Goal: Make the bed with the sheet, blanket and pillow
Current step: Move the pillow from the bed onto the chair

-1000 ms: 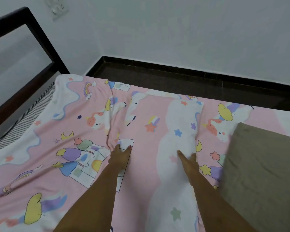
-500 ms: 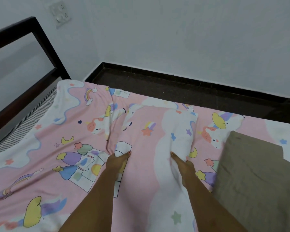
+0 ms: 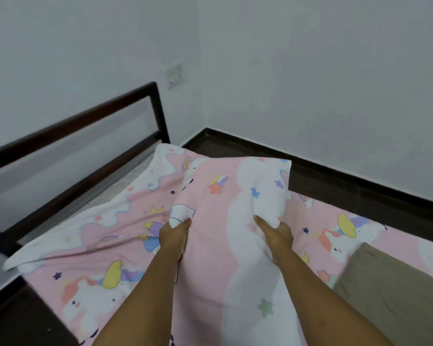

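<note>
A pink sheet [image 3: 105,236] printed with unicorns, stars and clouds covers the bed. Both my hands hold a bunched ridge of it lifted off the mattress in the middle. My left hand [image 3: 173,235] grips a fold on the left side of the raised cloth. On the right side, my right hand [image 3: 276,233] pinches the white cloud part. The lifted fold [image 3: 235,191] rises toward the far edge of the bed. A folded olive-brown blanket [image 3: 395,293] lies on the sheet at the lower right. No pillow is in view.
A dark wooden bed frame [image 3: 90,116] runs along the left, with striped mattress [image 3: 125,181] showing beside the sheet's edge. Dark floor [image 3: 335,181] and skirting lie beyond the far bed edge under pale walls. A wall switch [image 3: 174,74] sits above the frame's corner.
Both hands went from lying on the sheet to gripping it and lifting a fold up and away. The view has swung so the bed frame appears further right.
</note>
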`<state>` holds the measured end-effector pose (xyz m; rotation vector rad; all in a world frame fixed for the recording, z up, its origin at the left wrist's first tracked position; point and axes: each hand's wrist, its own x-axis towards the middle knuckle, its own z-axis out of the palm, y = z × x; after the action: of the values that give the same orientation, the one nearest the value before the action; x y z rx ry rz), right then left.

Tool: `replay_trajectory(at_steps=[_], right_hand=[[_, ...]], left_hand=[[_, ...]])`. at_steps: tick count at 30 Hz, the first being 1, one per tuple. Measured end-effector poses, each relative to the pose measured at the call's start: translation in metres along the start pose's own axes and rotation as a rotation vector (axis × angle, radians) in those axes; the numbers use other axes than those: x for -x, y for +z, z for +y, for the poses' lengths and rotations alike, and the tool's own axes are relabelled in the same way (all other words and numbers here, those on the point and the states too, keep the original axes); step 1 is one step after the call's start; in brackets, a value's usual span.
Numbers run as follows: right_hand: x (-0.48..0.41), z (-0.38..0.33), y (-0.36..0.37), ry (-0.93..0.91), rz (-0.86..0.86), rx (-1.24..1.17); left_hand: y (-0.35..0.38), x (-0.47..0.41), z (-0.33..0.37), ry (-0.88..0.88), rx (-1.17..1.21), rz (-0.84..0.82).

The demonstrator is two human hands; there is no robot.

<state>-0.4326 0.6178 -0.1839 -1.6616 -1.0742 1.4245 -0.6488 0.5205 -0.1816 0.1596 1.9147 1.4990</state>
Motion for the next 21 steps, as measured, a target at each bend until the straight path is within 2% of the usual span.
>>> replay_trajectory(at_steps=[10,21], right_hand=[[0.149,-0.101,0.015,-0.354,-0.309,0.084],[0.361,-0.123,0.117,-0.759,-0.697,0.213]], left_hand=[[-0.138,0.140,0.052,0.104,0.395,0.218],[-0.342,0.243,0.024,0.136,0.739,0.614]])
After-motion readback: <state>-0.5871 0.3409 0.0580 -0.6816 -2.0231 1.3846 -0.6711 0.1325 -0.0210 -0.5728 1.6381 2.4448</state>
